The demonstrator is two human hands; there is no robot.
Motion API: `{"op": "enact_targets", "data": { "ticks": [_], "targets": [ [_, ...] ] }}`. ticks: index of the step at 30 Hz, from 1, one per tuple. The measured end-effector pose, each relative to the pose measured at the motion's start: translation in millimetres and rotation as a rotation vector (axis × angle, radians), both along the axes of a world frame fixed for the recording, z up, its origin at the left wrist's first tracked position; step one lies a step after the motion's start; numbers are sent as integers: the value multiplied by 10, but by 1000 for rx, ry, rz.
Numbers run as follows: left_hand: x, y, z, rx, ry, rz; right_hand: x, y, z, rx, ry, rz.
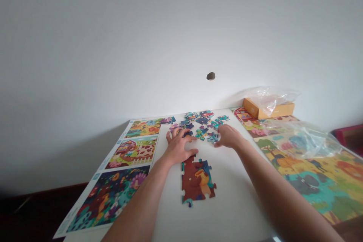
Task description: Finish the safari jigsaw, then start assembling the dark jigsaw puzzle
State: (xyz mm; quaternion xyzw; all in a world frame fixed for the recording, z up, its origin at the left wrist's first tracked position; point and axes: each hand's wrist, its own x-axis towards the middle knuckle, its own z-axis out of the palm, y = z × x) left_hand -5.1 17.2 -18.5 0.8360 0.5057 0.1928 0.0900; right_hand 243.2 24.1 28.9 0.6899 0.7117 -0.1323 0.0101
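My left hand (179,146) is open, its fingers spread over several loose puzzle pieces on the white table. The thumb reaches toward the top edge of a joined puzzle section (195,181), which shows a brown bear with a yellow pot. My right hand (229,137) is at the right side of the loose pieces (202,120), with thumb and fingers apart. A blue spotted puzzle piece (212,137) lies right by its fingertips; whether they touch it I cannot tell. Part of the pile is hidden behind my left fingers.
On the left lies a picture sheet (124,174) with three printed scenes. To the right are an assembled animal puzzle (326,181), a clear plastic bag (306,140) and a yellow box (272,110) with more plastic on it. A white wall (170,45) with a hole borders the table.
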Motion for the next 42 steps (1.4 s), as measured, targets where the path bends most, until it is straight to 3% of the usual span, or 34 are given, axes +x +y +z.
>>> {"op": "enact_targets", "data": {
  "ticks": [6, 23, 29, 35, 42],
  "targets": [
    [-4, -12, 17, 2, 43, -81, 16, 14, -26, -8, 36, 21],
    [-18, 41, -70, 40, -26, -20, -49, 110, -113, 224, 259, 113],
    [-5, 40, -65, 57, -36, -10, -67, 140, -133, 211, 360, 84],
    [29, 73, -48, 120, -205, 34, -175, 79, -73, 158, 543, 19],
    [32, 81, -29, 104, -393, 57, -275, 38, -89, 118, 642, 78]
  ]
}}
